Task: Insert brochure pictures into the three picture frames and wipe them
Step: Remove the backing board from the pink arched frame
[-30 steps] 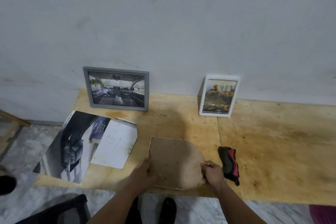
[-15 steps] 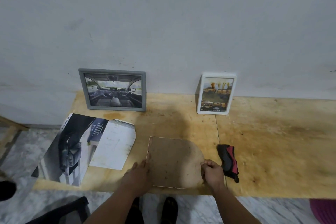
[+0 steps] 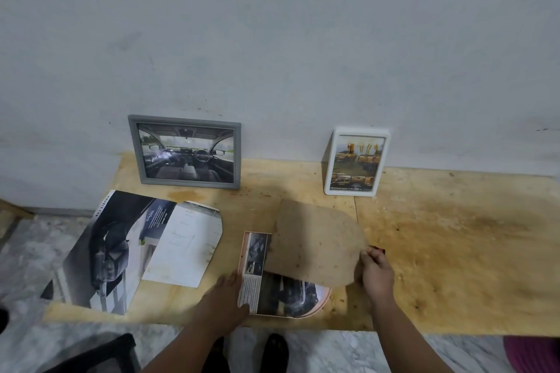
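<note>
A brown backing board (image 3: 315, 245), straight on one side and rounded on the other, is tilted up off the third frame (image 3: 324, 300), a pinkish one lying flat near the table's front edge. My right hand (image 3: 375, 272) pinches the board's right edge. A cut brochure picture (image 3: 272, 291) lies in the frame under it, and my left hand (image 3: 227, 294) rests on the picture's left edge. A grey frame (image 3: 185, 151) and a white frame (image 3: 356, 160), both with pictures in them, lean on the wall.
The open brochure (image 3: 133, 248), with a piece cut out of its white page, hangs over the plywood table's (image 3: 454, 251) left edge. A sliver of a red and black thing (image 3: 378, 249) shows behind my right hand. The table's front edge runs just before my arms.
The backing board lay flat over the frame; my right hand has lifted its right side, and the picture beneath now shows. My left hand slid onto the picture's edge.
</note>
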